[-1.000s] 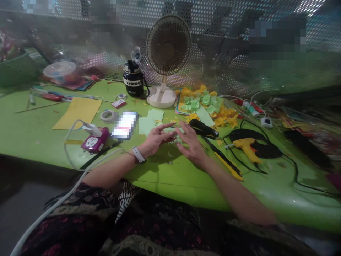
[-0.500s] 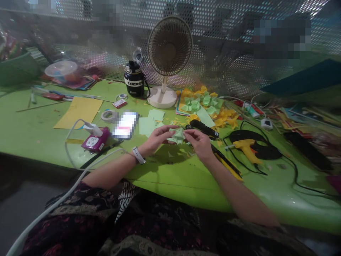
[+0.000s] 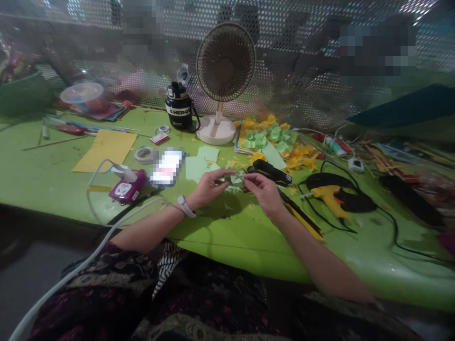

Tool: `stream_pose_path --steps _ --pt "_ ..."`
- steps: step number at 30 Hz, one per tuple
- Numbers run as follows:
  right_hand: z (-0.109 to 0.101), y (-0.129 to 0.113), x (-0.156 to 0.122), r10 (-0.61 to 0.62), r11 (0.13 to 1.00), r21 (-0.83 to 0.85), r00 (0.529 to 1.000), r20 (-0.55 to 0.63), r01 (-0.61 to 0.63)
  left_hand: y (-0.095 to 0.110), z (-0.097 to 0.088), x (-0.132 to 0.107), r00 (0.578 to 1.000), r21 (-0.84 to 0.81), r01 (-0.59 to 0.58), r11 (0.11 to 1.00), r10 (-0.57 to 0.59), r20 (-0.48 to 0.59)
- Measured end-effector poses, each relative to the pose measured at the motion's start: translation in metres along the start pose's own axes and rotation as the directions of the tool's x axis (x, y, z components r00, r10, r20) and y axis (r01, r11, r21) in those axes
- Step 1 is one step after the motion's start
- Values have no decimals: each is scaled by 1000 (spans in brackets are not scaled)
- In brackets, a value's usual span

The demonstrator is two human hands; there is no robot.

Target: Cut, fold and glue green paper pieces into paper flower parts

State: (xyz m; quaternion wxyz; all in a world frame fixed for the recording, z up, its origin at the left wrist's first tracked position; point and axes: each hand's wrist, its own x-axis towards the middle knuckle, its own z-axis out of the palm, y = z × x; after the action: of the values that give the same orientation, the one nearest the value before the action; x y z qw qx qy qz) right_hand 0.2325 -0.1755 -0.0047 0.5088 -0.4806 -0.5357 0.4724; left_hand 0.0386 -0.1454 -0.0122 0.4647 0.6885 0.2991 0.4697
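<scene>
Two hands: both bare, over the middle of the table (image 3: 227,234) toward its near edge, fingertips close together.
Left hand (image 3: 210,186): thumb and forefinger bent toward each other, nearly closed, holding a small green paper piece (image 3: 236,179) from its left side; a pale-strapped watch (image 3: 186,207) circles the wrist.
Right hand (image 3: 266,190): thumb and forefinger pinched together at the right side of that same piece, the remaining fingers folded in and partly hidden.
Green paper piece: between the fingertips of both hands, above scattered scraps; its exact shape is too small to tell.
Green sheets (image 3: 196,167): lying on the table just beyond the left hand.
Phone (image 3: 167,166): left of those sheets, screen lit and blurred out, a tape roll (image 3: 142,155) just beside it.
Yellow sheet (image 3: 104,150): flat, toward the table's left end.
Purple adapter (image 3: 130,187): near the table's near edge, left of the watch, a white plug standing in it.
Stapler (image 3: 272,171): black, just beyond the right hand; a long yellow-and-black tool (image 3: 306,221) slants from there toward the near edge.
Glue gun (image 3: 329,196): yellow, farther right, by a black pad (image 3: 360,198).
Far edge: a fan (image 3: 226,61) at the middle, a dark bottle (image 3: 178,106) to its left, yellow and green paper flowers (image 3: 273,135) heaped to its right.
</scene>
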Motion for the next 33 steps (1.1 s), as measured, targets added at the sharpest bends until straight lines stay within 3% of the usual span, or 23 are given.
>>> stream_pose_path --steps 5,10,12,14,18,33 --pt "2 1 -2 -8 1000 -3 1000 8 8 1 -1 0 991 96 -103 990 110 -81" --pt "3 2 -2 -6 1000 -5 1000 10 6 -1 0 -1 989 92 -114 989 122 -84" --pt "3 0 -2 7 1000 0 1000 15 -7 -1 1 0 994 31 -63 998 65 -85" --pt "2 -2 -2 25 1000 17 1000 15 -25 -3 2 0 994 -110 60 992 -69 -83" --pt "0 -4 -3 65 994 83 998 0 -65 -10 0 3 952 -403 268 875 -304 -29" --pt "0 -8 -4 36 999 33 999 -7 -35 -10 -1 4 943 -471 291 833 -334 -7"
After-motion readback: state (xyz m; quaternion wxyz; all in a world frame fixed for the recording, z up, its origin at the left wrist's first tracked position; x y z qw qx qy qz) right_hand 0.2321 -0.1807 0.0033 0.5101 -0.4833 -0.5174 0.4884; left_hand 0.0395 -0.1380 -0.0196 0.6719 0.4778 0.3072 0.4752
